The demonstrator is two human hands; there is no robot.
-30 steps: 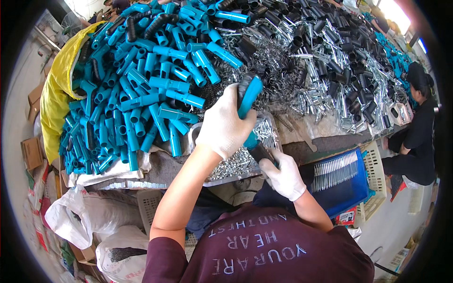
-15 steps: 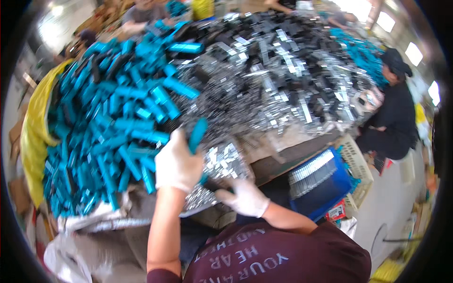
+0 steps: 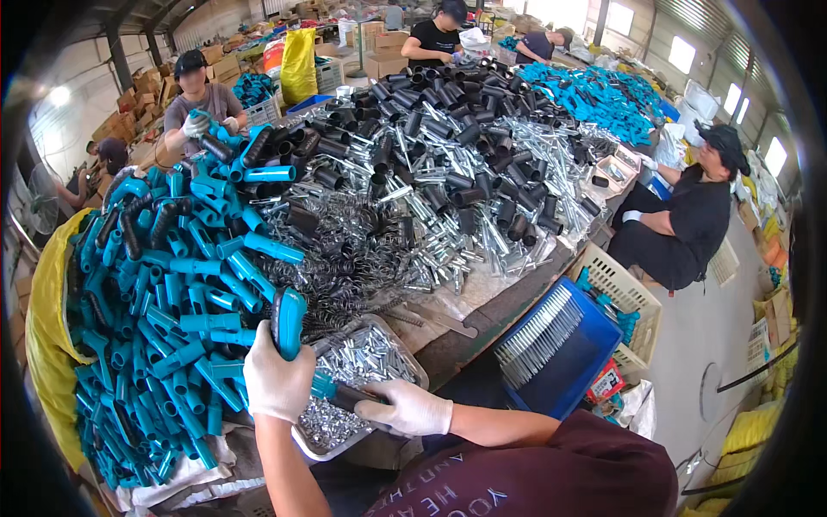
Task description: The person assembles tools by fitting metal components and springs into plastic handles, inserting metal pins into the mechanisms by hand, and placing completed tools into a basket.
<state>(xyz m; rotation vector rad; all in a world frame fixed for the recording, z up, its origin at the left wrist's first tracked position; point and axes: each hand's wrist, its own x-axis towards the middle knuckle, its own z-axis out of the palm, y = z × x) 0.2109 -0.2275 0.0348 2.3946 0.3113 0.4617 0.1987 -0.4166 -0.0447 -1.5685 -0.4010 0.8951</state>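
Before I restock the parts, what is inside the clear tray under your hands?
The clear tray holds small shiny metal pieces, loosely heaped. The left hand with its blue handle and the right hand cover the near part, so that content is hidden.

bright daylight from windows, sharp, fisheye-bent edges.

Two gloved hands (image 3: pixel 276 379), one clear tray (image 3: pixel 405 358), one blue crate (image 3: pixel 594 353), and four other people (image 3: pixel 689 215).

handle pile (image 3: pixel 164 319) left of tray (image 3: pixel 405 358)
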